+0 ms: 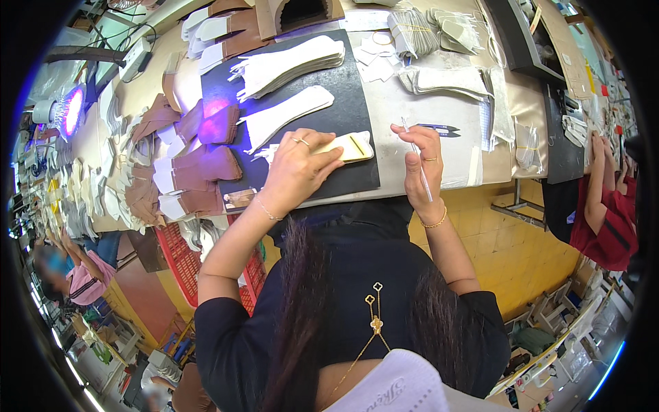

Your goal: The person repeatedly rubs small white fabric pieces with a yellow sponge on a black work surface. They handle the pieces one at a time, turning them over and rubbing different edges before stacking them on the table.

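Note:
My left hand (pixel 300 168) presses down on a pale yellow template (pixel 348 147) with a dark slot. Under the template lies a white cut piece (pixel 371 152), its edge showing at the right; the hand covers most of it. A thin whitish pen (pixel 423 177) is held between the thumb and fingers of my right hand (pixel 420 156), raised off the table to the right of the template. Just beyond my left hand, a few white glove-shaped pieces (pixel 292 115) rest on the black mat (pixel 353 89), with a thicker stack (pixel 292 65) of them farther back.
Brown-and-white pieces (pixel 199 168) crowd the mat's left side, near a glowing purple lamp (pixel 71 111). Two dark pens (pixel 439 129) lie right of my right hand. More bundled pieces (pixel 414 31) sit at the back. A red basket (pixel 180 264) stands below the table's left. Co-workers sit at both sides.

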The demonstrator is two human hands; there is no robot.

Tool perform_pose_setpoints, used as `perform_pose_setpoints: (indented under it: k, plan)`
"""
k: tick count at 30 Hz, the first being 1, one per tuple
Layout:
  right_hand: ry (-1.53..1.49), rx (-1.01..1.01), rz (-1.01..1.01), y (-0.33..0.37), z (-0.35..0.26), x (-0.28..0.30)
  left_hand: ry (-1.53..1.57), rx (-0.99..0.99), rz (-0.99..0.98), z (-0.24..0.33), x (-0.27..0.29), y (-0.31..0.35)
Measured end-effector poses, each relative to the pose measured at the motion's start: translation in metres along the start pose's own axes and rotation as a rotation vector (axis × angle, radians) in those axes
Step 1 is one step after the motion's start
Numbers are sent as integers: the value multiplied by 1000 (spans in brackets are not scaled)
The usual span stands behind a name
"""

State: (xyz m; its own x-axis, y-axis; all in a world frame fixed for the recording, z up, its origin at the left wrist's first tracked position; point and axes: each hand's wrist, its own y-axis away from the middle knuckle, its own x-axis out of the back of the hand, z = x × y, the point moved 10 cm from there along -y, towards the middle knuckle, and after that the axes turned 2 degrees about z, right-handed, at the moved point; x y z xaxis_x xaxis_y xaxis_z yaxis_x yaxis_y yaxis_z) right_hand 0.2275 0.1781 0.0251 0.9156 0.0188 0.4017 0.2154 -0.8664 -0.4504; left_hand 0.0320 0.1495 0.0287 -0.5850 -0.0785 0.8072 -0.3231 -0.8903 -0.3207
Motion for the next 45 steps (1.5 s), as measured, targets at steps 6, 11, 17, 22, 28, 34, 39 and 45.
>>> perform_pose_setpoints:
  k: [6,11,17,22,28,34,39,45]
  plan:
    - [-34,-12,-20,0,-4,-5,-28,15,25,5,-8,1]
    - [-76,-83,-59,1,-2,-13,-41,2,38,8,-6,0]
    - [1,-62,-170,-7,-4,-36,-74,0,22,10,-10,-2]
    - [58,67,-140,-21,-16,-49,-106,-10,26,11,-11,-1]
    - [193,190,-210,-19,-29,-46,-111,-3,26,11,-12,0]
    - [57,137,-125,-10,-30,-18,175,130,-21,-15,-12,-3]
    - [-68,-32,4,0,-17,-8,328,284,-22,-30,-9,-7]
    - [-127,75,-154,10,-27,-47,724,503,85,-57,5,1]
